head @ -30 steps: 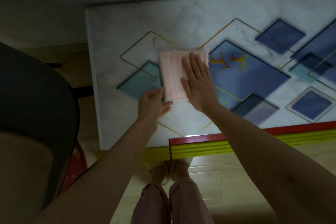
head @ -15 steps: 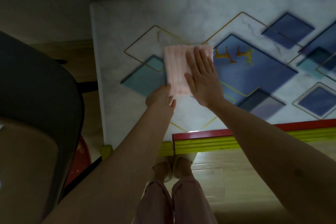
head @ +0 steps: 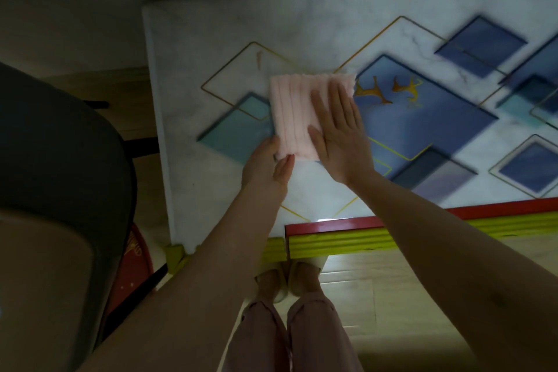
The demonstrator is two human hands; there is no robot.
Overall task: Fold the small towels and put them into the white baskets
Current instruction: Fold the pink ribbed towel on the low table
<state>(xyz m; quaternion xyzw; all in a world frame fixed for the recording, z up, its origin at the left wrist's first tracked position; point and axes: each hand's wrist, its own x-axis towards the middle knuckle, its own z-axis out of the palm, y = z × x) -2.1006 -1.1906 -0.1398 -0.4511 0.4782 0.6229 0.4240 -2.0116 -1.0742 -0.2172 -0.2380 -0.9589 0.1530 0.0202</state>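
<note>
From the head view I see one pink towel (head: 294, 118) lying folded into a narrow rectangle on the table (head: 211, 33), over the patterned top near its left end. My right hand (head: 339, 133) lies flat on the towel's right half, fingers straight, pressing it down with no grip closed. My left hand (head: 267, 161) is at the towel's near left corner; its fingers seem to pinch that edge, though blur makes this uncertain. I judge the folding well along, perhaps one fold or a final smoothing left. No white basket shows here, so placing the towel is not yet done. A dark chair (head: 60, 160) stands left.
</note>
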